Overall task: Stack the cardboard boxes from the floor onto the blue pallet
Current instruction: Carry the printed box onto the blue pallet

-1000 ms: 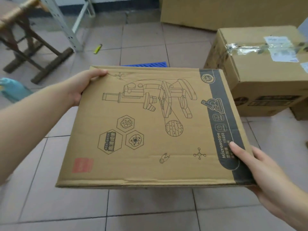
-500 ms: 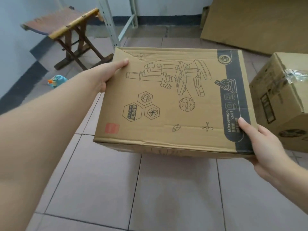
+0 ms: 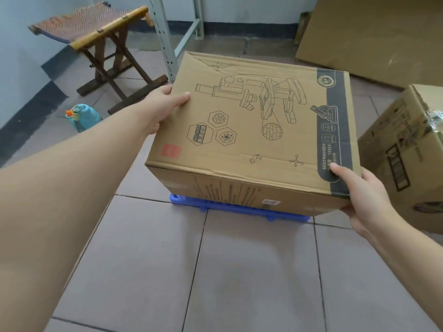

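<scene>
I hold a cardboard box [image 3: 254,130] printed with a microscope drawing and a dark side stripe. My left hand [image 3: 160,106] grips its left edge, thumb on top. My right hand [image 3: 359,195] grips its near right corner, thumb on the stripe. The box is low over the blue pallet [image 3: 230,208], of which only the near edge shows beneath it. I cannot tell whether the box touches the pallet. A second cardboard box [image 3: 407,149], taped on top, stands on the floor at the right.
A folding wooden stool [image 3: 96,44] stands at the back left, beside a grey metal rack leg [image 3: 165,39]. A teal bag [image 3: 84,117] lies by the left wall. A large flat cardboard sheet [image 3: 374,34] leans at the back right. Tiled floor lies in front of me.
The box has moved forward and down, away from me, so its front face now shows. The blue pallet's edge has come into view under it. Both hands kept their grip.
</scene>
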